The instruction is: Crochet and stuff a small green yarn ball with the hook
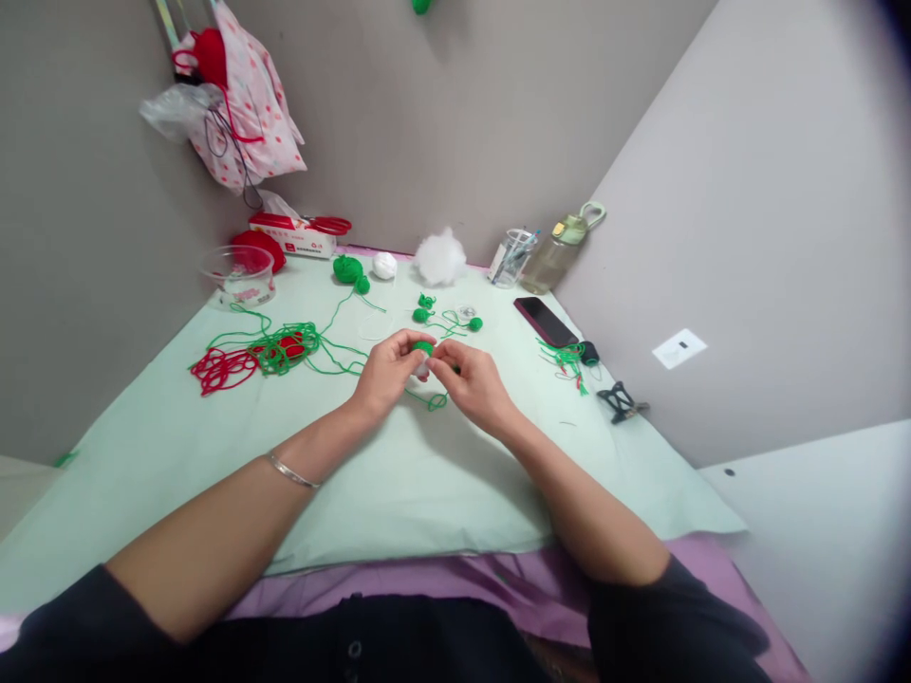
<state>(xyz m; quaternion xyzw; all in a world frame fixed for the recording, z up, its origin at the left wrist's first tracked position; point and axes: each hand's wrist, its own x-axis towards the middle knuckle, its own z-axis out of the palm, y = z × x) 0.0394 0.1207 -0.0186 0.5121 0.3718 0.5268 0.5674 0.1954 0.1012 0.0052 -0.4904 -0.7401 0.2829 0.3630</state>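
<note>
Working a small green piece [422,348] at the fingertips of both hands

The left hand [386,372] grasps the green piece between its thumb and fingers, above the pale green table cover [427,503] and near the middle of the work area. White material [421,366] shows just below the green, between the hands. The fingers of the right hand [471,381] are curled in against the piece's right edge; whether they pinch the piece itself, a strand or a tool, I cannot tell.

The step in hand looks like close fingertip work at that edge, with the left hand steadying and the right doing the finer part. A loop of green yarn [436,402] lies on the cover just below the hands, and a green tangle [307,343] spreads to their left, beside red yarn [220,372]. Beyond the hands sit a small green ball [421,315] and, farther back, a clump of white fluff [439,258].

The next move seems to call for a firm left hold, small and precise right-hand fingers, and enough slack in the yarn to avoid snagging.
</note>
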